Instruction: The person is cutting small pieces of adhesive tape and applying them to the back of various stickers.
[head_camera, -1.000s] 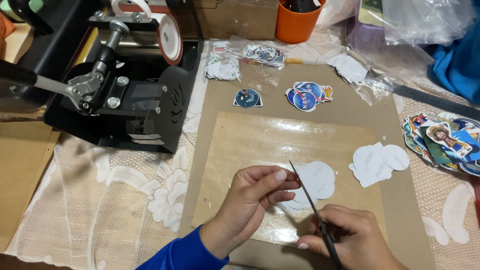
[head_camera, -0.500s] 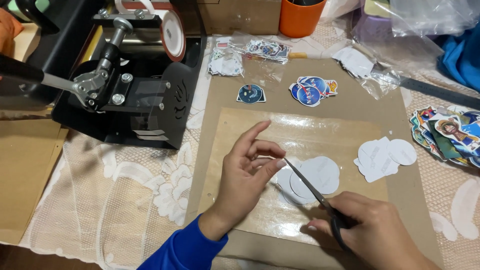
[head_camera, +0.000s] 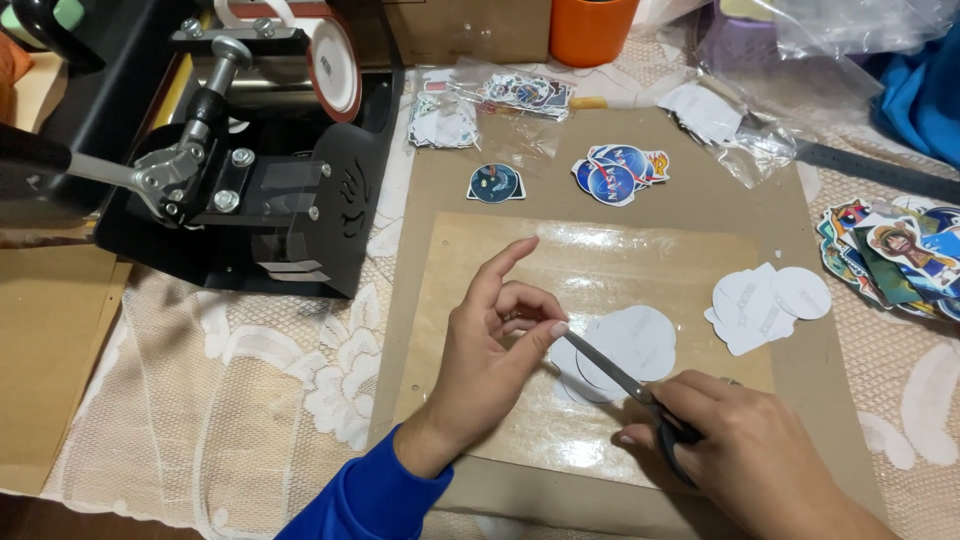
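Observation:
My right hand (head_camera: 745, 455) grips black-handled scissors (head_camera: 628, 388) low on the brown board (head_camera: 420, 300), blades shut and pointing up-left. My left hand (head_camera: 495, 345) hovers over the glossy clear sheet (head_camera: 600, 260), thumb and a fingertip pinched at the scissor tip, index finger raised; whether it pinches anything is too small to tell. Just right of the tip lies a small stack of round white cut-outs (head_camera: 630, 345).
A second pile of white cut-outs (head_camera: 765, 300) lies to the right. Round blue stickers (head_camera: 612, 175) and one single sticker (head_camera: 495, 183) sit at the board's top. Black press machine (head_camera: 230, 170) at left, colourful sticker pile (head_camera: 895, 255) at right, orange cup (head_camera: 592, 28) behind.
My left hand lifted its index finger and shifted slightly left. The scissors tilted lower, tip now at my left thumb, and my right hand moved right and down.

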